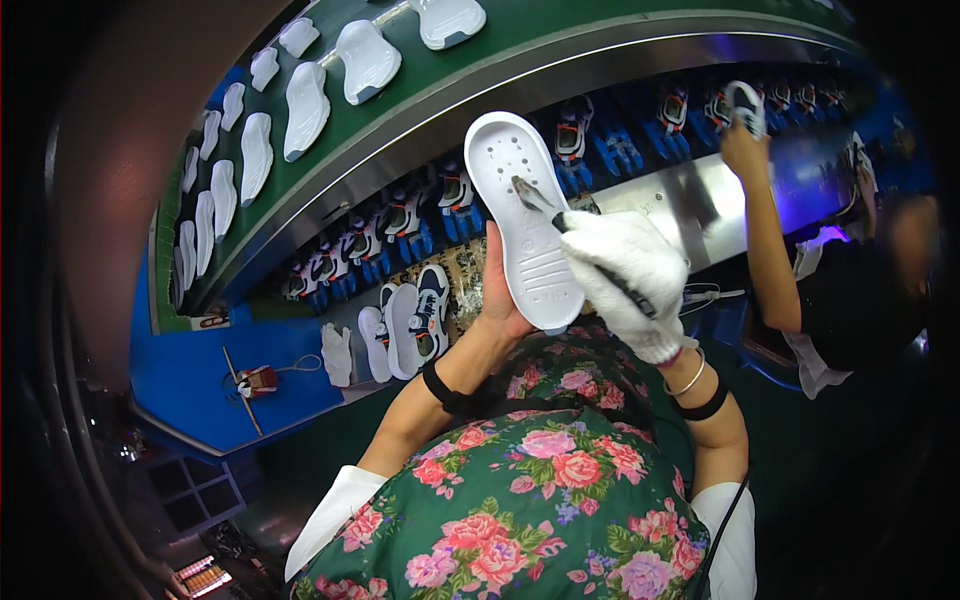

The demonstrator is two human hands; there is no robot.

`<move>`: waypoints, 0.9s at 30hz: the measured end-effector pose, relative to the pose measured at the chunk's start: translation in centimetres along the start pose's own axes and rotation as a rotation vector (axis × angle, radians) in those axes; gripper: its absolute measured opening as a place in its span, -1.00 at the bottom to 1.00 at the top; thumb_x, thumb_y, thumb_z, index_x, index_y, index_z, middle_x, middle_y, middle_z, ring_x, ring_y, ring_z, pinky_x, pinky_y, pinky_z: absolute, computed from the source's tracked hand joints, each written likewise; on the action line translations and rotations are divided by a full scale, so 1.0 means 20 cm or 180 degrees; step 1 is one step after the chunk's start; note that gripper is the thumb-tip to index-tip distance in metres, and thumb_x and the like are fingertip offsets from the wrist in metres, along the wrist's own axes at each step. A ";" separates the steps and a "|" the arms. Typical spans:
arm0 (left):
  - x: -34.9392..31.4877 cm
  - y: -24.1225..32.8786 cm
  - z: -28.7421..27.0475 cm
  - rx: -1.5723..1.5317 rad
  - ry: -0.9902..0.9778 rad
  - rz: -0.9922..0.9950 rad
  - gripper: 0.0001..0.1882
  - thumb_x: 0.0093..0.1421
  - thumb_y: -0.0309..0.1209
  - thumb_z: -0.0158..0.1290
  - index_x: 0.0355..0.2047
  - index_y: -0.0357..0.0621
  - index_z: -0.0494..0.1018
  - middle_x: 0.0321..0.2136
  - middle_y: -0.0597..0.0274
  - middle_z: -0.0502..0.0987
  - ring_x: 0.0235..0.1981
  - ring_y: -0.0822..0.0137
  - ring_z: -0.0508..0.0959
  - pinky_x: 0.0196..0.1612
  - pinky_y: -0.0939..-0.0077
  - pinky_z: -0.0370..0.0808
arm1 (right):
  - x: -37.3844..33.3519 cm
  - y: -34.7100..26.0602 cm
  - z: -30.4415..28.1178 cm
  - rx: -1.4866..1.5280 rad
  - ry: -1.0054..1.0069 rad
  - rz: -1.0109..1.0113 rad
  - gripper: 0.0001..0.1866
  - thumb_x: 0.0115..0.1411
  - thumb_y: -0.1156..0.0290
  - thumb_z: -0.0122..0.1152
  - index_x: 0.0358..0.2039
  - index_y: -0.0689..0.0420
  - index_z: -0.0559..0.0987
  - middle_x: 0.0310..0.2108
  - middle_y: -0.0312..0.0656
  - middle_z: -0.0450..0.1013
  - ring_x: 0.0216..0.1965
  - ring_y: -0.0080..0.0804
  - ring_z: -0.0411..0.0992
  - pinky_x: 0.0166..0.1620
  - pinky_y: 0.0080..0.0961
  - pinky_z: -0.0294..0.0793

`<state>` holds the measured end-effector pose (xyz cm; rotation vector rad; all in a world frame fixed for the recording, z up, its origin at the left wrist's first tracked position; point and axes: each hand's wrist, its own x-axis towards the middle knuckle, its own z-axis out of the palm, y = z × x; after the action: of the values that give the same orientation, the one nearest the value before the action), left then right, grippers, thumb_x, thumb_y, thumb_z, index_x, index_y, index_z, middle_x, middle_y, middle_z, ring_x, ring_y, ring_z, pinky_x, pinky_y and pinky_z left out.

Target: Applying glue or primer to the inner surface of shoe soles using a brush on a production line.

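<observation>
A white shoe sole (522, 232) is held up in front of me by my bare left hand (500, 290), whose fingers wrap its left edge and underside. The inner face of the sole is turned toward me, with small round holes at the upper end and raised ridges lower down. My right hand (628, 272) wears a white knitted glove and is closed around a dark-handled brush (536, 197). The brownish brush tip lies against the upper part of the sole.
Several white soles (307, 110) lie on a green belt (420, 75) at upper left. Below it stands a row of shoe uppers on blue holders (405, 222). Soles and a shoe (431, 312) sit beside a white glove (337, 354). A co-worker's hand (745, 150) holds a shoe at right.
</observation>
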<state>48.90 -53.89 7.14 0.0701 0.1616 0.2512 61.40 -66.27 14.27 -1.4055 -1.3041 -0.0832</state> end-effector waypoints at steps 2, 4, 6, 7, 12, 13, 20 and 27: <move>0.02 0.00 0.02 -0.0020 0.0102 0.0023 -0.12 0.26 0.35 -0.22 0.37 -0.02 0.11 0.31 -0.08 0.22 0.22 -0.10 0.38 0.29 -0.10 0.30 | -0.03 0.00 0.03 -0.0271 -0.0241 -0.0457 -0.68 -0.03 0.60 0.35 -0.19 0.17 0.66 -0.15 -0.04 0.59 -0.19 -0.13 0.57 -0.14 -0.33 0.55; 0.04 0.00 0.01 0.0056 -0.0252 -0.0075 -0.13 0.24 0.36 -0.20 0.36 0.03 0.13 0.31 -0.07 0.22 0.19 -0.16 0.40 0.24 -0.19 0.34 | -0.06 -0.03 0.03 0.0038 -0.0445 -0.0339 -0.72 -0.04 0.57 0.38 -0.24 0.16 0.67 -0.20 -0.07 0.61 -0.23 -0.16 0.57 -0.14 -0.34 0.55; 0.04 0.01 0.02 -0.0040 -0.0211 -0.0060 -0.12 0.23 0.36 -0.18 0.35 0.04 0.14 0.30 -0.07 0.23 0.18 -0.18 0.40 0.22 -0.22 0.35 | -0.07 -0.05 0.02 0.0633 -0.0427 0.0193 -0.76 -0.04 0.56 0.39 -0.28 0.16 0.69 -0.24 -0.08 0.63 -0.25 -0.18 0.59 -0.14 -0.35 0.55; 0.04 0.01 0.03 -0.0134 -0.0188 -0.0020 -0.12 0.22 0.37 -0.17 0.35 0.05 0.15 0.29 -0.06 0.25 0.18 -0.19 0.40 0.20 -0.25 0.37 | -0.07 -0.03 0.01 0.0891 -0.0385 0.0471 -0.78 -0.04 0.55 0.40 -0.30 0.16 0.69 -0.26 -0.09 0.63 -0.27 -0.20 0.59 -0.14 -0.35 0.55; 0.08 0.00 0.03 0.0039 -0.0229 -0.0002 -0.10 0.21 0.36 -0.14 0.35 -0.01 0.14 0.26 -0.01 0.27 0.16 -0.15 0.39 0.17 -0.20 0.41 | -0.09 -0.04 0.00 -0.0024 -0.0418 -0.0372 -0.67 -0.08 0.57 0.38 -0.21 0.15 0.67 -0.19 -0.12 0.61 -0.20 -0.13 0.58 -0.10 -0.28 0.58; 0.07 0.00 0.03 0.0037 -0.0224 -0.0020 -0.10 0.21 0.36 -0.14 0.35 -0.01 0.14 0.26 -0.01 0.27 0.16 -0.15 0.39 0.17 -0.20 0.41 | -0.13 -0.05 0.01 -0.0035 -0.0576 -0.0387 -0.70 -0.06 0.56 0.39 -0.23 0.13 0.68 -0.23 -0.15 0.61 -0.21 -0.16 0.58 -0.12 -0.35 0.58; 0.08 0.03 0.05 0.0004 -0.0103 -0.0105 0.02 0.15 0.45 -0.17 0.37 -0.06 0.10 0.30 -0.03 0.23 0.11 -0.18 0.45 0.07 -0.22 0.49 | -0.12 -0.03 -0.02 0.0438 -0.0375 0.0155 -0.73 -0.02 0.57 0.39 -0.23 0.14 0.68 -0.24 -0.11 0.62 -0.27 -0.21 0.58 -0.16 -0.36 0.56; 0.08 0.11 0.04 0.0307 -0.0315 -0.0448 -0.02 0.19 0.43 -0.22 0.39 0.01 0.07 0.30 -0.08 0.22 0.11 -0.22 0.45 0.09 -0.23 0.48 | -0.13 -0.02 -0.01 0.0731 -0.0386 0.0628 -0.78 -0.04 0.58 0.42 -0.31 0.13 0.69 -0.30 -0.13 0.61 -0.31 -0.25 0.57 -0.22 -0.42 0.55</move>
<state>50.04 -51.35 7.83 0.1660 0.0797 0.0990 60.28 -68.20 12.95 -1.3487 -1.2238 0.2803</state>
